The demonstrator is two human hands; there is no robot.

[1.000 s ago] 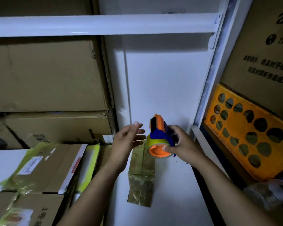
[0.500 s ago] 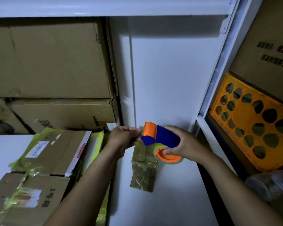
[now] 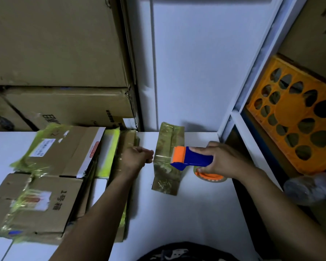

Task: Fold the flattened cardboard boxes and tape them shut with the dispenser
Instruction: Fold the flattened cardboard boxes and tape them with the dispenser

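Head view: right hand (image 3: 221, 162) grips the dispenser (image 3: 191, 162); left hand (image 3: 137, 157) pinches its tape (image 3: 161, 157).

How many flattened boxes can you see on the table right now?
2 plainly, both at left: the back box and the front box, nearer the camera. More may lie hidden underneath.

The near flattened brown cardboard box (image 3: 64, 200) carries dark sideways print: a numeral 1 beside Chinese characters, one resembling 号. Large characters on the lower stacked brown carton (image 3: 70, 108) are cut off, and the white shipping label (image 3: 42, 147) is illegible.
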